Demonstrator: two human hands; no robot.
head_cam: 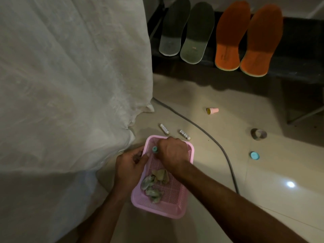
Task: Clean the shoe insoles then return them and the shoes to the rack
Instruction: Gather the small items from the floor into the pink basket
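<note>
Two grey-green insoles [185, 30] and two orange insoles [245, 37] lie side by side on the dark shelf of the rack [294, 67] at the top. On the floor below stands a pink plastic basket [168, 206] with crumpled cloth wipes [154, 185] inside. My right hand [172, 153] is curled over the basket's far end, gripping a small object with a teal cap [154, 149]. My left hand [130, 165] holds the basket's left rim with curled fingers. No shoes are in view.
A large pale sheet-covered shape [70, 85] fills the left side. On the tile floor lie two small batteries [164, 128] [185, 135], a pink cap [212, 111], a tape roll [258, 134], a teal lid [254, 155] and a grey cable [226, 155] running past the basket.
</note>
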